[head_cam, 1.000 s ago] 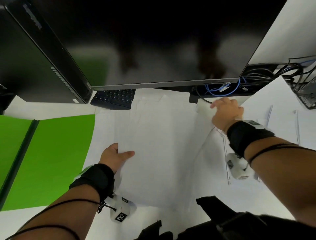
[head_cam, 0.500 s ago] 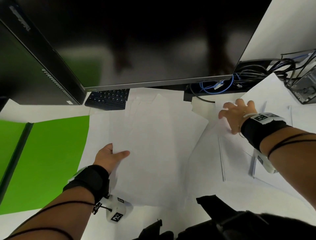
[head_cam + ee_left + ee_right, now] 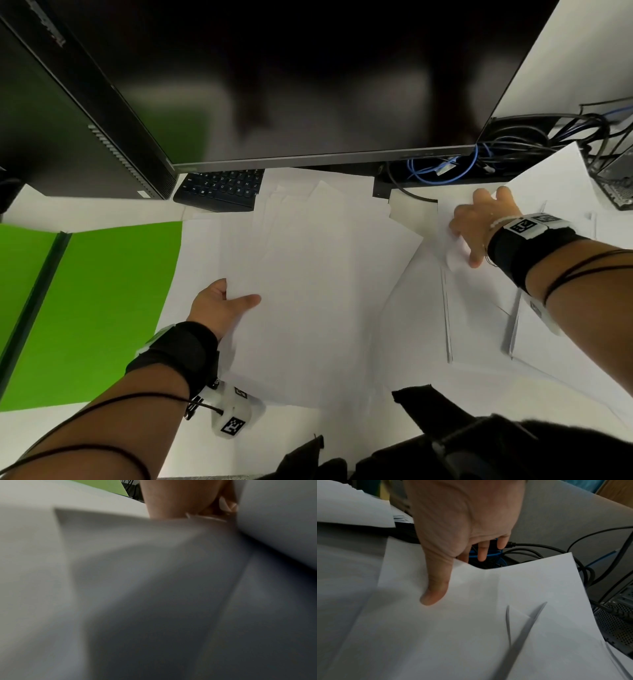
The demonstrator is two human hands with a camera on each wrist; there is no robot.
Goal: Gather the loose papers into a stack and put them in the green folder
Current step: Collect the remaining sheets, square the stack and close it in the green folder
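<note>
The open green folder (image 3: 102,291) lies flat at the left of the white desk. A loose stack of white papers (image 3: 318,291) is spread in the middle. My left hand (image 3: 226,305) holds its left edge, thumb on top and fingers hidden beneath; the left wrist view is mostly blurred paper (image 3: 154,588). At the right, my right hand (image 3: 479,222) grips a loose sheet (image 3: 548,178) by its far edge. The right wrist view shows the thumb (image 3: 435,595) lying on that sheet (image 3: 522,588) with the fingers behind its edge. More sheets (image 3: 479,325) lie under the right forearm.
A dark monitor (image 3: 308,85) overhangs the desk's back, with a keyboard (image 3: 222,188) partly under it. Tangled cables (image 3: 445,168) and a computer case (image 3: 616,185) sit at the back right. A small white slip (image 3: 411,207) lies by the cables. A black tower (image 3: 51,120) stands back left.
My right hand has moved right, away from the small slip by the cables, and has taken hold of a loose sheet at the right. My left hand keeps its hold on the stack.
</note>
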